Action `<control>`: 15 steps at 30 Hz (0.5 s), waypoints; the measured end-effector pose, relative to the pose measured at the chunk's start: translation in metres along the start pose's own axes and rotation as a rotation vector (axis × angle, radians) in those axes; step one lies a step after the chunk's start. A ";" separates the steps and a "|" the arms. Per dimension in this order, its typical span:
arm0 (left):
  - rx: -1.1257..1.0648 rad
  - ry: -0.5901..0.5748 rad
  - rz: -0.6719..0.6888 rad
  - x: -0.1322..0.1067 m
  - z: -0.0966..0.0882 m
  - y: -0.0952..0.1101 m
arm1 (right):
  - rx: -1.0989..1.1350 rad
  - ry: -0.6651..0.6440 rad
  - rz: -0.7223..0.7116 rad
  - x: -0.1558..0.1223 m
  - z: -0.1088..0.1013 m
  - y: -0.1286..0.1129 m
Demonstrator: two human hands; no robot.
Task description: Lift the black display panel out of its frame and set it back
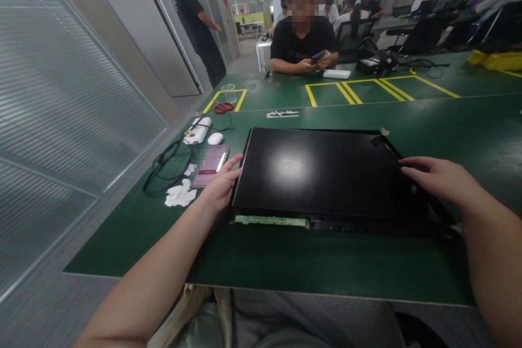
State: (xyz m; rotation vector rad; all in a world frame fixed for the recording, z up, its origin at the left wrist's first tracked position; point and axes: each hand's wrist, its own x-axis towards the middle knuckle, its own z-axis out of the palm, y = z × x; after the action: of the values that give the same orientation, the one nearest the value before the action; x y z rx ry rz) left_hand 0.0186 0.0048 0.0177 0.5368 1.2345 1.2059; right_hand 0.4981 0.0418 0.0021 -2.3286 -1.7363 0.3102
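A black flat LCD screen panel (322, 174) lies in front of me, with a bright light reflection on its face. Along its near edge runs a green circuit board strip (269, 221). Part of a black frame (391, 147) shows beyond its far right corner, where a small piece of pale tape (384, 131) sticks up. My left hand (223, 185) grips the panel's left edge. On the opposite edge, my right hand (438, 176) holds the panel with thumb and fingers; some of its fingers are hidden.
Left of the panel are a phone (210, 164), crumpled tissue (180, 193), a white mouse-like object (215, 138), black cable (163, 160) and red-handled scissors (223, 107). A clear cup (229, 93) stands farther back. Across the green table (326, 266), a person (304, 38) holds a phone.
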 end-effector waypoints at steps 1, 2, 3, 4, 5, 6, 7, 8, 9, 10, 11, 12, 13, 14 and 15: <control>0.001 -0.003 -0.001 0.000 0.000 0.000 | 0.001 0.002 -0.003 0.000 0.000 0.000; 0.006 -0.006 -0.002 0.000 -0.001 0.000 | 0.002 0.002 -0.004 0.000 0.001 0.001; 0.013 -0.007 -0.001 0.000 -0.001 0.000 | 0.005 0.003 -0.006 0.001 0.001 0.002; 0.021 -0.007 0.000 0.000 -0.001 0.000 | 0.008 0.004 -0.009 0.001 0.002 0.002; 0.028 -0.007 0.003 0.000 -0.002 0.000 | 0.012 0.004 -0.013 0.001 0.002 0.003; 0.035 -0.012 0.007 0.000 -0.002 0.000 | 0.016 0.005 -0.015 0.001 0.002 0.004; 0.041 -0.019 0.011 0.000 -0.002 -0.001 | 0.019 0.005 -0.016 0.001 0.002 0.004; 0.049 -0.026 0.016 0.000 -0.003 -0.002 | 0.021 0.006 -0.017 0.001 0.002 0.004; 0.059 -0.033 0.021 0.000 -0.003 -0.002 | 0.022 0.005 -0.016 0.001 0.003 0.004; 0.071 -0.038 0.029 0.000 -0.003 -0.003 | 0.023 0.005 -0.018 0.001 0.003 0.004; 0.087 -0.044 0.036 0.000 -0.003 -0.004 | 0.024 0.008 -0.021 0.000 0.003 0.004; 0.103 -0.052 0.041 0.000 -0.003 -0.005 | 0.024 0.013 -0.022 0.000 0.003 0.003; 0.118 -0.061 0.045 0.000 -0.002 -0.005 | 0.024 0.017 -0.022 0.000 0.003 0.002; 0.130 -0.070 0.046 0.000 -0.002 -0.006 | 0.023 0.020 -0.018 -0.001 0.003 0.001; 0.139 -0.076 0.048 0.000 -0.002 -0.006 | 0.021 0.021 -0.012 -0.001 0.002 0.000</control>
State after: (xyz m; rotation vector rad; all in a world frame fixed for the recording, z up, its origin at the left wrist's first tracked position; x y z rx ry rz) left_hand 0.0195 0.0025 0.0122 0.7126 1.2528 1.1347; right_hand 0.4974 0.0404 -0.0002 -2.2981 -1.7277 0.2992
